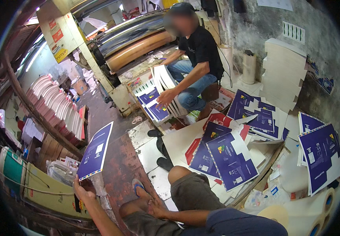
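Observation:
At the lower left, my left hand (pixel 84 192) grips the bottom edge of a purple printed cardboard sheet (pixel 96 152) and holds it upright. My right hand (pixel 156 209) is low beside my bare shin, between my legs; its fingers are too indistinct to read. Right of my knee, purple printed sheets (pixel 233 159) with stepped, cut edges lie in a loose pile over red and white ones. Across from me a squatting person in a black shirt (pixel 205 49) steadies a bent stack of sheets (pixel 166 84) with both hands.
A large roller machine (pixel 138 45) stands behind the person. More purple sheets (pixel 321 155) lean at the right, near clear film rolls (pixel 323 212). A tall pale stack (pixel 284 74) stands by the wall. Curved stacks (pixel 58 104) and a wooden post (pixel 36 110) are at the left.

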Tool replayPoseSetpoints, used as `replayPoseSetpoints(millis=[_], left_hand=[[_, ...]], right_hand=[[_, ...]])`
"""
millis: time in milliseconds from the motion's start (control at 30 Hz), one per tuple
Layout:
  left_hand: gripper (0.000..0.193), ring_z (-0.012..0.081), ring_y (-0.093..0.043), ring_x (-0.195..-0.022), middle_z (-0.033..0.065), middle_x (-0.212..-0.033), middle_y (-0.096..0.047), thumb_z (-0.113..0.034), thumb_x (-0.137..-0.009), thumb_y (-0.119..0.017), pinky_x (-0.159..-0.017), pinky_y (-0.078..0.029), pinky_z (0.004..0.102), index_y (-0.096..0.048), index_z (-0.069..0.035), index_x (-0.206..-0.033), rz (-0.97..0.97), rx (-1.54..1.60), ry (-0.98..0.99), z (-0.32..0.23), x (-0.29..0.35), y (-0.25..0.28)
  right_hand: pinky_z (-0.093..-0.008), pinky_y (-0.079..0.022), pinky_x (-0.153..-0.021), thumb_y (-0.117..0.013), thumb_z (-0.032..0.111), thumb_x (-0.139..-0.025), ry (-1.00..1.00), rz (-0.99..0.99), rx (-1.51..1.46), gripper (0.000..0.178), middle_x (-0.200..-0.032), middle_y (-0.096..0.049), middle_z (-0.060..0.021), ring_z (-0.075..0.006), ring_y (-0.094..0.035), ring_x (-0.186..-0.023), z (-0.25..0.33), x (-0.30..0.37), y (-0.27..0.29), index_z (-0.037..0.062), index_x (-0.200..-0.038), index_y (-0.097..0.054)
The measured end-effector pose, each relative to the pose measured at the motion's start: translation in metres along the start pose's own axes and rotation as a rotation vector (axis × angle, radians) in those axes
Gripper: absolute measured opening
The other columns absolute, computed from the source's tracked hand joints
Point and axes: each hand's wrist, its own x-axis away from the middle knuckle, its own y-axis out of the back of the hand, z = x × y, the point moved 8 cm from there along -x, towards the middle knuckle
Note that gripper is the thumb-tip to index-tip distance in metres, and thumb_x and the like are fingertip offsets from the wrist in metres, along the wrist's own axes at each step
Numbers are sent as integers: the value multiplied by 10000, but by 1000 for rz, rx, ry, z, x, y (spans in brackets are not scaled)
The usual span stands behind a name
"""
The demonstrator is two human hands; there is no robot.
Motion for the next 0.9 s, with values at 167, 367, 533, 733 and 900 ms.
replayPoseSetpoints(millis=[167,367,533,733,900], left_hand=[[162,109,-616,-760,-15,-868,-670,-257,-860,-712,-658,-502,244,-644,-130,-933,-92,-19,-8,-23,8,43],[171,111,-616,-780,-10,-889,-671,-264,-877,-698,-681,-504,260,-650,-117,-951,-109,-19,-56,-41,13,22],[275,152,-628,-878,39,-974,-667,-266,-895,-672,-793,-509,276,-620,-72,-1084,107,-12,-137,-53,26,-64],[447,196,-614,-1009,69,-1111,-624,-208,-860,-699,-890,-504,341,-542,-35,-1242,179,-114,35,21,122,-96],[181,107,-614,-711,9,-803,-634,-45,-791,-750,-660,-519,244,-631,-80,-923,315,-329,307,126,168,-55]], right_hand=[[-501,-335,-1061,-750,420,-762,3,68,-369,1080,-1427,-284,-330,-474,-363,-1283,61,11,76,-63,-1491,-117],[-410,-423,-979,-753,403,-799,0,-214,-406,861,-1282,-471,-251,-340,-527,-1144,101,-23,195,-57,-1411,-358],[-308,-503,-844,-667,259,-914,175,-260,-851,410,-1119,-608,-108,-186,-617,-973,123,-61,324,23,-1239,-589],[-326,-537,-792,-550,83,-935,94,-654,-1136,272,-1058,-602,-58,-145,-613,-859,63,-11,505,29,-1197,-595],[-271,-491,-741,-554,111,-871,37,-1078,-966,333,-1074,-602,-63,-134,-564,-863,23,63,589,40,-1194,-595]])
